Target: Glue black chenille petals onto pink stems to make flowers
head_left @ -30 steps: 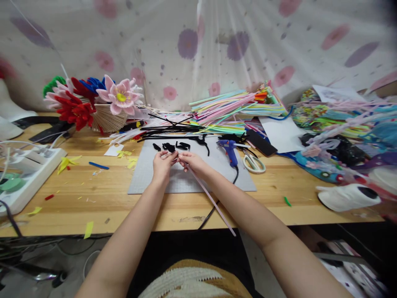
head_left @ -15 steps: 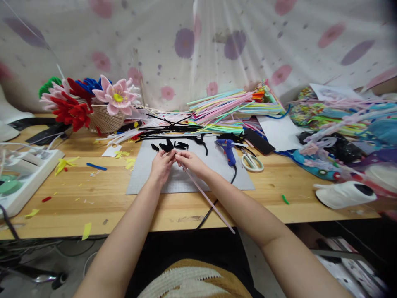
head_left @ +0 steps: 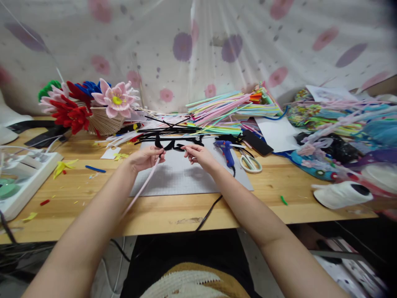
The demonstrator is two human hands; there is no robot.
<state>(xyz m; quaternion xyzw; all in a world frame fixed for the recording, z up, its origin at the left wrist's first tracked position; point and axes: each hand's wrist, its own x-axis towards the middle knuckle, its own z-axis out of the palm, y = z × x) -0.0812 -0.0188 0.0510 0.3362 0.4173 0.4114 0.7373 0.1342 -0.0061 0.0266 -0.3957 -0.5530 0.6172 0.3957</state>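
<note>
While the left hand (head_left: 145, 158) pinches the top of a thin, pale pink fuzzy stem (head_left: 144, 186) between closed thumb and fingertips, a pointed black fuzzy piece (head_left: 157, 142) stands up just beyond those fingertips; whether it is fixed to the stem or merely pinched against it, I cannot tell. From these fingers the stem slants down toward the wearer. The right hand (head_left: 198, 156) has its fingers loosely curled, thumb and forefinger near each other, their tips at small black fuzzy pieces (head_left: 170, 145) on the grey mat (head_left: 176, 182); whether they grip one is unclear.

The work looks to be at an early stage: one piece is at the stem's tip, others lie loose beyond the fingers. Right of the right-hand fingers, the blue glue gun (head_left: 228, 153) rests unheld.
</note>
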